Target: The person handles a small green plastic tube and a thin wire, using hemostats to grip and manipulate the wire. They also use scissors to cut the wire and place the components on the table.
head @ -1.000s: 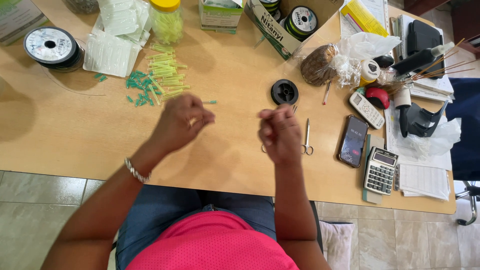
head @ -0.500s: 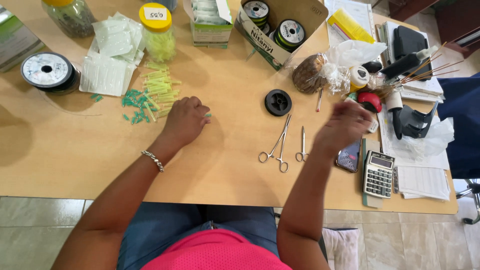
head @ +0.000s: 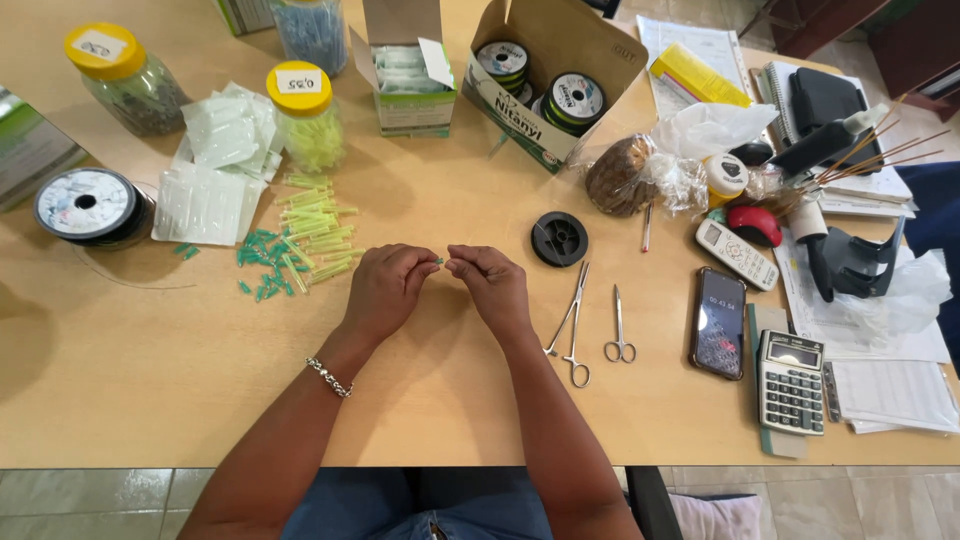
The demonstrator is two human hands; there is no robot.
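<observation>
Your left hand (head: 388,290) and right hand (head: 492,285) meet fingertip to fingertip over the middle of the table (head: 150,400). A tiny green piece (head: 441,262) shows between them. It looks pinched by the left fingertips; what the right fingertips grip is too small to tell, maybe fine line. Both hands are closed in a pinch, knuckles up, just above the wood.

My read: you're at the joining step, feeding something thin into or through that small piece. Next move calls for steady fingertips and a straight line-up; the part is small enough to drop or lose.

Left of your hands: a loose scatter of green and yellow tubes (head: 300,245), near enough to reach. Further left, a stack of clear packets (head: 205,200) and a spool (head: 85,203). Far left, two jars with yellow lids (head: 305,115).

Right of your hands: a small black reel (head: 558,238), then clamp forceps (head: 570,325) and small scissors (head: 618,325), both lying flat and untouched. Beyond those, a phone (head: 718,322) and a calculator (head: 792,382).

Far side: an open cardboard box (head: 550,70) holding more spools.
</observation>
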